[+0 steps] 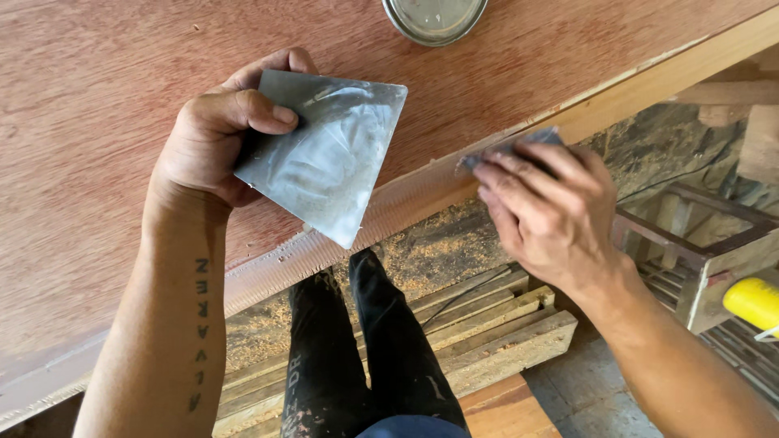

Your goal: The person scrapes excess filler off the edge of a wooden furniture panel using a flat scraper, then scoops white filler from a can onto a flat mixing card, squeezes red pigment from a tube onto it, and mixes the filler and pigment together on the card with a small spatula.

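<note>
My left hand (215, 134) grips a square grey metal plate (329, 158) smeared with pale filler, held tilted over a reddish plywood board (97, 97). My right hand (552, 207) presses a small grey scraper (507, 150) flat against the board's front edge (422, 191), its fingers laid along the blade. The edge between the two hands looks pale and ridged.
A round metal tin lid (434, 16) lies on the board at the top. Below the board are my black trouser legs (365, 349), sawdust, stacked timber planks (495, 324), a wooden frame (698, 243) and a yellow object (755, 302) at the right.
</note>
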Demonstrator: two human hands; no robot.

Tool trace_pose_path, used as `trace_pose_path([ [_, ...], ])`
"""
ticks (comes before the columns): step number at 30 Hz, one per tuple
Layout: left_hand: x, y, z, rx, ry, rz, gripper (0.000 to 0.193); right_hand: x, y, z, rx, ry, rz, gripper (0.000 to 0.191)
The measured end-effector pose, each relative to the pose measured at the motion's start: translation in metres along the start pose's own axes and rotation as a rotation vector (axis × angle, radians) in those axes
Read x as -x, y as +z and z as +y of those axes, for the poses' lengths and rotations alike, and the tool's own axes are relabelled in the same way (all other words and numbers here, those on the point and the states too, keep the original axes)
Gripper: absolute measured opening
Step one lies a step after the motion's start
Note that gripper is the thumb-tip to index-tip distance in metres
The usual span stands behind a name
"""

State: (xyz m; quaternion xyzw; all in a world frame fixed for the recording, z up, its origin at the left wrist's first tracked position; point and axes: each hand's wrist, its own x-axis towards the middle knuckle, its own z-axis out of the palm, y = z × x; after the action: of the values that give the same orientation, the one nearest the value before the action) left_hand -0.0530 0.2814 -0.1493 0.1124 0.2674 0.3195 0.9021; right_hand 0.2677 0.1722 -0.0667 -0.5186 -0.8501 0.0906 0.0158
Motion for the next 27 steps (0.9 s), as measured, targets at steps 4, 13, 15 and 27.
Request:
trace_pose_path([
  [4, -0.001, 0.005, 0.002, 0.013, -0.035, -0.026, 0.025, -0.001, -0.001, -0.001, 0.043, -0.015, -0.009, 0.013],
  [13, -0.002, 0.007, 0.005, -0.006, -0.036, 0.020, 0.024, -0.007, -0.005, -0.004, 0.020, 0.018, -0.004, 0.013],
  [15, -0.002, 0.006, 0.004, 0.008, -0.036, 0.014, 0.023, -0.005, -0.002, -0.009, 0.031, 0.036, -0.013, 0.012],
  [27, -0.003, 0.008, 0.005, 0.005, -0.072, 0.070, 0.031, -0.012, -0.012, 0.009, -0.046, -0.078, 0.026, 0.013],
])
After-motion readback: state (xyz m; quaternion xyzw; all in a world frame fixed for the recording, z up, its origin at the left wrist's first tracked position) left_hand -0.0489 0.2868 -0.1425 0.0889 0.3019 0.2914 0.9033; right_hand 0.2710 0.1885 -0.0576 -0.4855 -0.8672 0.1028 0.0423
